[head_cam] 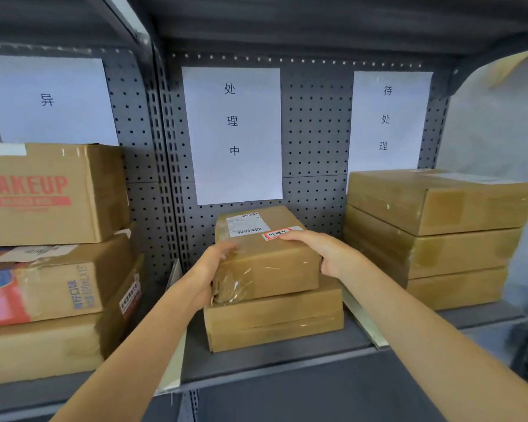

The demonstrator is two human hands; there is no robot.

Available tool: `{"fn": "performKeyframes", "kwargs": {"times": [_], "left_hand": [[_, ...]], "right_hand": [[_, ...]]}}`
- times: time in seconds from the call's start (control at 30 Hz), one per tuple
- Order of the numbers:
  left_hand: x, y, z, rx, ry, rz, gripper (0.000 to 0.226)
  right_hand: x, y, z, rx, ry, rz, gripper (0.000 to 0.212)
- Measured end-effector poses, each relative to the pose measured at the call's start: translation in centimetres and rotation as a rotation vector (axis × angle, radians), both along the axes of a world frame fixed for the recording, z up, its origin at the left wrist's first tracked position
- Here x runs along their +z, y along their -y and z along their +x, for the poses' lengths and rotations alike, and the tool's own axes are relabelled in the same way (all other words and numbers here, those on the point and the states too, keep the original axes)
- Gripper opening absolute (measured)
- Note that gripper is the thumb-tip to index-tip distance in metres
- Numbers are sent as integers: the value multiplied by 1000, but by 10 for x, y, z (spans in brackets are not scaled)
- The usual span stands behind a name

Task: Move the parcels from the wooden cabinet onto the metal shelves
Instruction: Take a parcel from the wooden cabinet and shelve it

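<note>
A small brown taped parcel (265, 257) with a white shipping label and a red-edged sticker lies on top of a wider flat parcel (275, 321) in the middle bay of the grey metal shelf (256, 367). My left hand (209, 269) grips its left front corner. My right hand (323, 251) holds its right side, fingers stretched over the top edge near the sticker. Both forearms reach in from below.
Three flat brown parcels (439, 236) are stacked in the right bay. Larger printed cartons (49, 239) are stacked in the left bay. White paper signs (232, 135) hang on the pegboard back. Thin divider plates (360, 324) separate the bays. A shelf board runs overhead.
</note>
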State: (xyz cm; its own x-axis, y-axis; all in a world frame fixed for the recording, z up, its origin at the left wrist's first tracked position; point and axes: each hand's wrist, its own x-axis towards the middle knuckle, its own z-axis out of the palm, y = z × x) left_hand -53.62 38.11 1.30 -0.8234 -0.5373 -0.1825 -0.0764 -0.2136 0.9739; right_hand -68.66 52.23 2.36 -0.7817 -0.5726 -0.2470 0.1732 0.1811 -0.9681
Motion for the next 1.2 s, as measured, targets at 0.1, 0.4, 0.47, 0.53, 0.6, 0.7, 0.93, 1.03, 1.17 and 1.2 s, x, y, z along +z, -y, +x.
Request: {"fn": "performKeyframes", "kwargs": {"times": [0.1, 0.4, 0.47, 0.53, 0.6, 0.7, 0.93, 1.03, 1.17, 1.2], "left_hand": [[-1, -4, -6, 15, 31, -14, 21], [0, -17, -10, 77, 52, -43, 23], [2, -18, -9, 98, 75, -46, 21], [4, -16, -8, 151, 81, -79, 21], [5, -11, -9, 242, 80, -227, 35], [10, -8, -2, 359, 99, -489, 60], [29, -4, 48, 445, 261, -1123, 59], [38, -4, 77, 495, 328, -1393, 57], [46, -1, 114, 518, 349, -1519, 53], [47, 1, 123, 532, 339, -1519, 51]], "right_hand": [[-7, -1, -10, 16, 43, -16, 45], [-12, -2, -19, 13, -6, -3, 77], [-11, -3, -17, 1, -60, 26, 88], [-7, -5, -13, -12, -156, 55, 93], [-3, -9, -7, -48, -286, 41, 92], [2, -15, 0, -75, -494, -2, 83], [17, -21, 27, -107, -1200, 306, 69], [25, -17, 43, -99, -1364, 405, 68], [33, -14, 75, -61, -1482, 477, 67], [35, -13, 84, -48, -1493, 485, 66]]}}
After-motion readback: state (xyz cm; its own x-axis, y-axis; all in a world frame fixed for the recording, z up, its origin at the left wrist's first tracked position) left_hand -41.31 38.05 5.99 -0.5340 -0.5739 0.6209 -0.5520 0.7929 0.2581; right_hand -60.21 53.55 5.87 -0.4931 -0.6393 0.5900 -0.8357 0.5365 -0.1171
